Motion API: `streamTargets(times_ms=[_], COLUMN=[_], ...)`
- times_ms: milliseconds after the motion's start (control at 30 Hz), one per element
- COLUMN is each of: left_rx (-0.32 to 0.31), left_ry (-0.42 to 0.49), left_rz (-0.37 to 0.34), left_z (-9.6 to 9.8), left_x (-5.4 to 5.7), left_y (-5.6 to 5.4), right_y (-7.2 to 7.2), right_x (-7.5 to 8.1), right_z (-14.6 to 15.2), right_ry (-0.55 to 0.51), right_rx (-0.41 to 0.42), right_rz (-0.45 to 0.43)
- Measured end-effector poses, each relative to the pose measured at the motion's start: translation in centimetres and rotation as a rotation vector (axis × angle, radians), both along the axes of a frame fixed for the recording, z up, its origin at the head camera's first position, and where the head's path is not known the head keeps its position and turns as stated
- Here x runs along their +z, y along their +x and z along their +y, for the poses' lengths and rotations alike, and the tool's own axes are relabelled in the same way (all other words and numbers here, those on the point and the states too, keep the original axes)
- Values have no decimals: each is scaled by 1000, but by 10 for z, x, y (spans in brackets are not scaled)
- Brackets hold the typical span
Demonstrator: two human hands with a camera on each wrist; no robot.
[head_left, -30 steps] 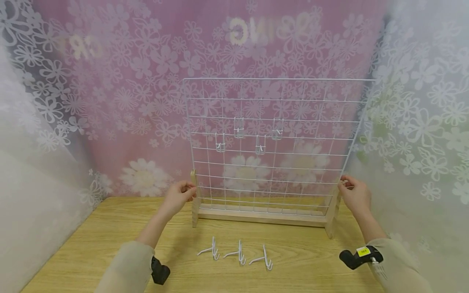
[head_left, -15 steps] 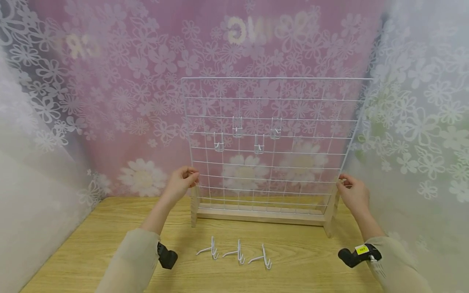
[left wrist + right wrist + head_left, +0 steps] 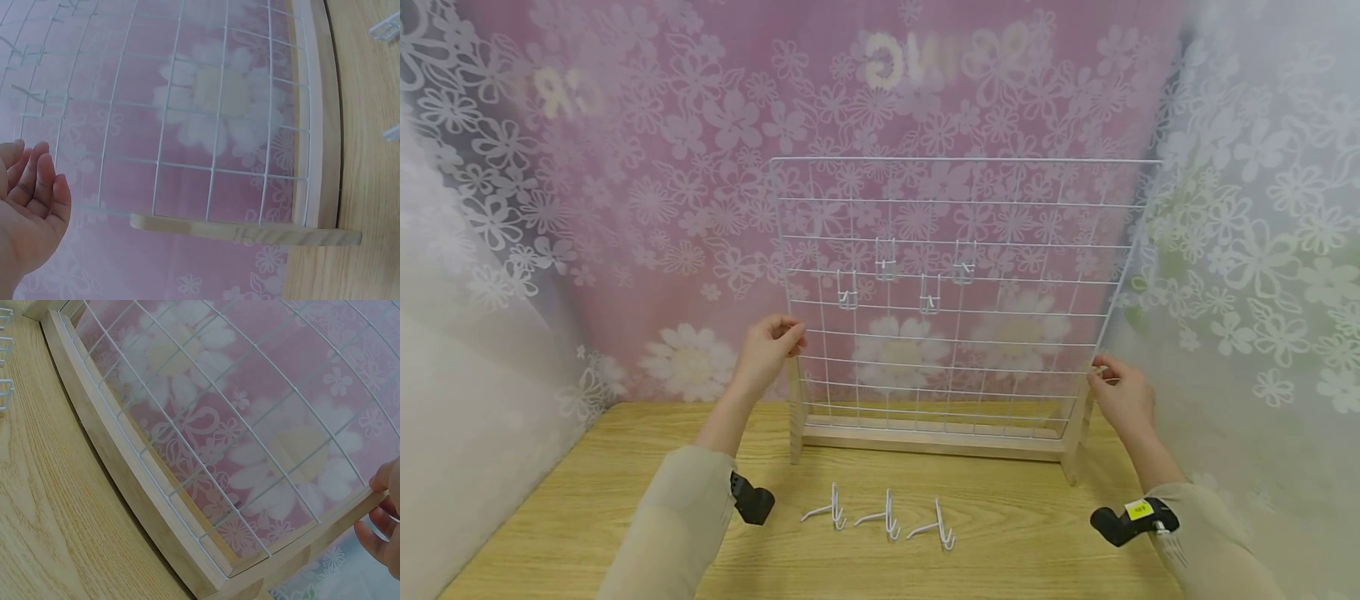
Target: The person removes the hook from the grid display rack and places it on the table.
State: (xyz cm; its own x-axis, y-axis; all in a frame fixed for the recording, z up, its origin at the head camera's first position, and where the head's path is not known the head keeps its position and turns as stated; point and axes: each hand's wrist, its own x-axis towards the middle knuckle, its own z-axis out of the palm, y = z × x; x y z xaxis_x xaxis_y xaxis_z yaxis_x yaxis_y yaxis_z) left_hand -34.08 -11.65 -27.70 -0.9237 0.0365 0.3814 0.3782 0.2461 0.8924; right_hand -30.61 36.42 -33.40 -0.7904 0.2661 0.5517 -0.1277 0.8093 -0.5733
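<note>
The white wire grid (image 3: 957,340) stands between the two hands in a wooden stand (image 3: 928,440), its top edge higher than both. The right hand (image 3: 1123,392) pinches the stand's post beside it; the left hand (image 3: 767,346) has bent fingers at the grid's side edge, but I can't tell if it grips. Three hooks (image 3: 891,521) lie lower down, between the hands, with more room left of the left hand.

On the table (image 3: 595,492), hooks (image 3: 890,517) lie before the rack (image 3: 957,340).

Both wrist views cut off the hands (image 3: 34,215) (image 3: 385,519) and wire grid (image 3: 214,169); the lettering (image 3: 883,62) behind is blurred.
</note>
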Motion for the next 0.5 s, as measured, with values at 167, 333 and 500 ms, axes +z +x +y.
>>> streamTargets(times_ms=[167, 333, 500], left_rx=[-4, -17, -20], left_ry=[43, 29, -21], left_rz=[14, 4, 10], left_z=[6, 8, 11], left_x=[7, 14, 22], left_y=[-2, -1, -1], right_y=[0, 1, 1], right_x=[0, 0, 1], right_z=[-1, -2, -2], right_ry=[-5, -8, -10], right_rx=[9, 7, 3], right_rz=[1, -1, 9])
